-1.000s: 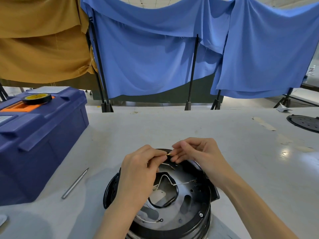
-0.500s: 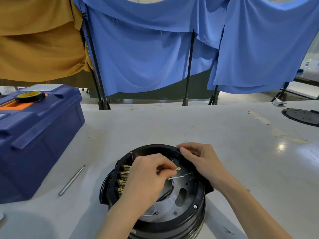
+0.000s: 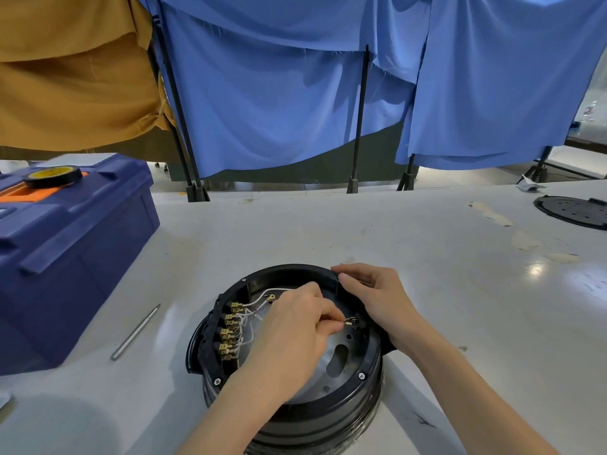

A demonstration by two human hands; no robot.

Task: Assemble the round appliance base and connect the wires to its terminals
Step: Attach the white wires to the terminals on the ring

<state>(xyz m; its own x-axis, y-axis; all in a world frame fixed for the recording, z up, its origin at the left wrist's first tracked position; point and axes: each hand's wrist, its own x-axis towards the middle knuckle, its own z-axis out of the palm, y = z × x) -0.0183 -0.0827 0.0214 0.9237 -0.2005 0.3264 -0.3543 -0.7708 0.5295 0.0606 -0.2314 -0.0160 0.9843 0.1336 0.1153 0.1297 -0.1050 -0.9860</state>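
Observation:
The round black appliance base [image 3: 361, 385] stands open side up on the table in front of me, with a grey metal plate inside. A row of brass terminals [image 3: 229, 331] with thin white wires [image 3: 259, 295] lines its left inner wall. My left hand [image 3: 292, 333] reaches over the middle and pinches a small brass wire connector [image 3: 350, 321], which is right at a black terminal on the right inner wall. My right hand [image 3: 374, 298] grips the base's far right rim, fingers curled over the edge.
A large blue toolbox [image 3: 65, 257] with a black tape roll [image 3: 53, 176] on its lid stands at the left. A thin metal rod [image 3: 135, 332] lies between toolbox and base. A round black perforated cover [image 3: 573, 211] lies far right. Blue and tan cloths hang behind the table.
My left hand carried the brass connector down and to the right, from above the base to its right inner wall. My right hand let go of the wire and took hold of the rim.

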